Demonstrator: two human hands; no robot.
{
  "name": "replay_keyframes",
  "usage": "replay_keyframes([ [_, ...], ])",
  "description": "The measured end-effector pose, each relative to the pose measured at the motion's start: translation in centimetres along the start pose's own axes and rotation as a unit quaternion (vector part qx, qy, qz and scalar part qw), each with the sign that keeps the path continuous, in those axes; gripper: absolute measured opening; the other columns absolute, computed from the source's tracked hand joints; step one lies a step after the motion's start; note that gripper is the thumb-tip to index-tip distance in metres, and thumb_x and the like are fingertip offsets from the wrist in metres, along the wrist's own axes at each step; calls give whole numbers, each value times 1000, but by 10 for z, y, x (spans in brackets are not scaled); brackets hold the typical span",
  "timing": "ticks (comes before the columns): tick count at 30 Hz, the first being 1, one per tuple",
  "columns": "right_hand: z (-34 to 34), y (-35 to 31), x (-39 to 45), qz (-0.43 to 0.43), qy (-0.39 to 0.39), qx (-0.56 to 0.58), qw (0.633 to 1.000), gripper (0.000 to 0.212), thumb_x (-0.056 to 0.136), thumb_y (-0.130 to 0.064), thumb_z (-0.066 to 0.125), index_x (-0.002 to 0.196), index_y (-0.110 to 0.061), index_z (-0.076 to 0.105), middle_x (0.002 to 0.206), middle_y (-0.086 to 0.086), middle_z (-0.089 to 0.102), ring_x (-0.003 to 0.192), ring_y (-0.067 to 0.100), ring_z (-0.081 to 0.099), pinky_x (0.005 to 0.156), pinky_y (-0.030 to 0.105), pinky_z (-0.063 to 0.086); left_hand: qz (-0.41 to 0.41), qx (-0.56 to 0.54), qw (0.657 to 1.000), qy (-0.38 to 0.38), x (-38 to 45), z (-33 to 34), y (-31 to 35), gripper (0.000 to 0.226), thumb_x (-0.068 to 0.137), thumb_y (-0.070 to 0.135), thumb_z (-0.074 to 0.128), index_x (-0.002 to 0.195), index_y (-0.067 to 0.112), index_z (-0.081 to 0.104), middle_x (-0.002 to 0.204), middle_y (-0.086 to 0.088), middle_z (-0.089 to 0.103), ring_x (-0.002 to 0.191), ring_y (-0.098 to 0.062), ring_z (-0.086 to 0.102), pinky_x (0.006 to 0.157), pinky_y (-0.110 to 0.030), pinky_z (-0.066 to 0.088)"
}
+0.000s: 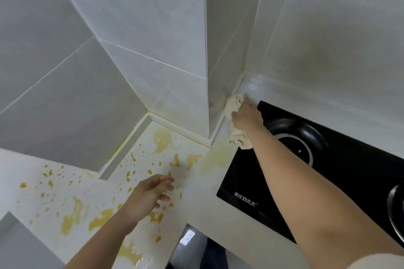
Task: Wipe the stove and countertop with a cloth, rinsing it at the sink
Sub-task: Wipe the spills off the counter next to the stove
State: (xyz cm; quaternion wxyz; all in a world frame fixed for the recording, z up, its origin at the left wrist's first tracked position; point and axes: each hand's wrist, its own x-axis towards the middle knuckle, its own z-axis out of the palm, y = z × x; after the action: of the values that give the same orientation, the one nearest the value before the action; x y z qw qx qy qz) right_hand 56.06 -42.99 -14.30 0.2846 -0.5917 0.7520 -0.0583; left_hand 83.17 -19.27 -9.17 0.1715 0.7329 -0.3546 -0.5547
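Head view is looking down over a white speckled stone countertop [196, 207], whose front edge is running diagonally across the bottom of the picture above a dark gap. Nearest, the left hand [150, 196] is hovering just over the counter with fingers loosely spread and holding nothing, among yellow-orange splashes of spilled liquid [100, 220] that are spreading leftward and back toward the wall. To the right, a black glass gas stove [341, 172] is sitting set into the counter, its near left corner pointing at the open, mostly unstained strip of counter between the stains and the glass. The right forearm is reaching across the stove's round black left burner [295, 140]. Farther back, the right hand [247, 116] is gripping a crumpled cream-coloured cloth [235, 105], pressing it onto the narrow band of counter between the stove's left edge and a projecting column of pale grey wall tiles [153, 50]. Behind the cloth, the band is ending in a tight corner where tiled walls are meeting a raised white edge strip.
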Motion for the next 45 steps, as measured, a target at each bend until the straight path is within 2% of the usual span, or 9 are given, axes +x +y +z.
replay_keyframes([
  [4, 17, 10, 1, -30, 77, -102, 991, 101, 89, -18, 72, 162, -17, 2, 162, 16, 15, 140, 38, 31, 109, 42, 42, -18, -13, 1000, 20, 6, -5, -7, 19, 103, 33, 59, 108, 27, 76, 102, 5, 77, 87, -19, 75, 77, -37, 53],
  [6, 26, 16, -1, -77, 97, -113, 986, 99, 89, -17, 70, 163, -15, 5, 168, 15, 9, 150, 37, 20, 121, 44, 30, -16, -14, 1000, 19, 7, -4, -6, 19, 103, 34, 59, 108, 27, 76, 102, 6, 77, 87, -19, 75, 78, -38, 54],
  [11, 57, 30, 4, -51, -26, -92, 994, 93, 101, -32, 55, 162, -11, -12, 171, 10, -13, 158, 34, -4, 129, 44, 9, 16, 17, 999, 25, 19, 2, 0, 16, 103, 31, 58, 108, 30, 74, 105, 8, 75, 95, -16, 72, 84, -41, 55],
  [14, 63, 29, 10, -43, -20, -85, 995, 94, 99, -26, 55, 163, -14, -12, 171, 7, -16, 158, 34, -6, 129, 44, 6, 89, 163, 979, 80, 35, 0, -3, 17, 102, 31, 58, 112, 34, 71, 125, 15, 66, 119, -12, 59, 92, -30, 44],
  [16, 66, 27, 9, -43, -4, -77, 996, 91, 98, -22, 55, 164, -16, -9, 172, 4, -14, 158, 33, -5, 129, 43, 4, 165, 314, 929, 106, 44, -6, -10, 35, 97, 45, 47, 123, 34, 68, 140, 13, 59, 134, -17, 48, 105, -42, 41],
  [18, 73, 28, 4, -44, -1, -66, 997, 89, 98, -19, 54, 165, -18, -4, 172, 2, -11, 158, 32, -3, 129, 43, 3, 181, 364, 908, 97, 53, -9, -15, 49, 92, 50, 39, 130, 34, 66, 150, 9, 54, 139, -22, 44, 107, -53, 42],
  [32, 137, 39, -116, -76, 45, -43, 995, 74, 98, -19, 50, 164, -13, 17, 173, 6, 5, 158, 32, 4, 129, 38, 5, 197, 260, 944, 39, 50, -1, -27, 40, 92, 43, 51, 128, 34, 67, 146, 10, 57, 137, -20, 45, 113, -38, 35],
  [39, 171, 25, -172, -76, 82, -32, 993, 74, 95, -18, 58, 162, -10, 28, 171, 10, 16, 157, 33, 13, 129, 42, 13, 229, 197, 953, 39, 38, -39, -63, 21, 99, 34, 61, 117, 42, 65, 126, 20, 62, 116, -10, 55, 95, -30, 44],
  [45, 195, 7, -193, -94, 94, -33, 991, 71, 99, -21, 54, 163, -14, 25, 172, 5, 12, 158, 31, 8, 129, 43, 15, 219, 141, 965, 15, 33, -66, -95, 22, 101, 22, 62, 113, 39, 68, 112, 26, 68, 97, 4, 61, 73, -16, 48],
])
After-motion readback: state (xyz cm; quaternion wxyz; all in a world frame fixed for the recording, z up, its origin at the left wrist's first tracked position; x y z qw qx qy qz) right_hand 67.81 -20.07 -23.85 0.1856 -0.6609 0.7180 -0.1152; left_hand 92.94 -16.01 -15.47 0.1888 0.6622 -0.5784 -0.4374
